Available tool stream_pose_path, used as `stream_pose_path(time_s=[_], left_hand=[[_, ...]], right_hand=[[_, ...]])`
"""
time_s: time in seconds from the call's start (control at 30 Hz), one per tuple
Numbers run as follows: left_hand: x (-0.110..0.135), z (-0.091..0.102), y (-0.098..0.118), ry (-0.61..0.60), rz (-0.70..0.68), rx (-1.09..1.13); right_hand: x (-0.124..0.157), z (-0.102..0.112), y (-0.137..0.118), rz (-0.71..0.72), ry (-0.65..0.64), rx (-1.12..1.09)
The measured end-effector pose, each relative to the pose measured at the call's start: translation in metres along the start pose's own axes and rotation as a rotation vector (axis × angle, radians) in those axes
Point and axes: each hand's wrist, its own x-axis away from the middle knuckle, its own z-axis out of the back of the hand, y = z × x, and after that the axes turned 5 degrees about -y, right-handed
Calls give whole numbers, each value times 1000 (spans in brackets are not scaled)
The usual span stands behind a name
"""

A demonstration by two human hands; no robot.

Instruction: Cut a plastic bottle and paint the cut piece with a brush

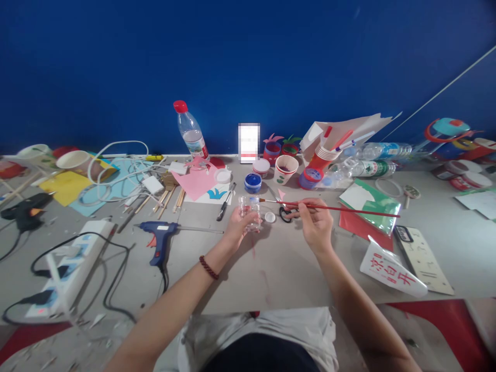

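Dark rounded shape (267,355) at bottom edge, white cloth (318,323) around it. Your forearms (170,318) reach over worktop (289,281). Your left hand (237,228) grips small clear container (253,221), held just in front of open jar of blue paint (253,181). Your right hand (316,225) pinches long red brush (360,211), tip at container's rim; can't tell whether touching. White lid (270,217) near container; black-handled scissors (285,216) beside right hand. Glue gun (160,235) lies well left.

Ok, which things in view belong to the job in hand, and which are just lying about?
Apparently in use:
clear plastic container, in the left hand
red-handled brush, in the right hand
open blue paint jar, nearby

Seemingly lying about:
glue gun
power strip
red-capped bottle
black marker
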Motion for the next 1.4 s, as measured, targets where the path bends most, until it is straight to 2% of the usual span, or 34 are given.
stream_pose_path(time_s=[0.23, 0.47, 0.73, 1.13, 1.27, 1.4], left_hand=[[-1, -1, 1, 1, 10, 6], [-1, -1, -3, -6, -27, -61], [-1, -2, -4, 7, -26, -68], [-3, 1, -4, -7, 1, -12], [-3, 0, -2, -5, -2, -16], [-1, -2, -2, 2, -13, -49]], right_hand=[[-2, 4, 3, 9, 70, -77], [1, 0, 9, -56, -3, -203], [-1, -4, -3, -31, 3, -100], [-5, 1, 1, -19, 94, 18], [-3, 3, 4, -7, 94, -92], [2, 0, 8, -37, 26, -186]])
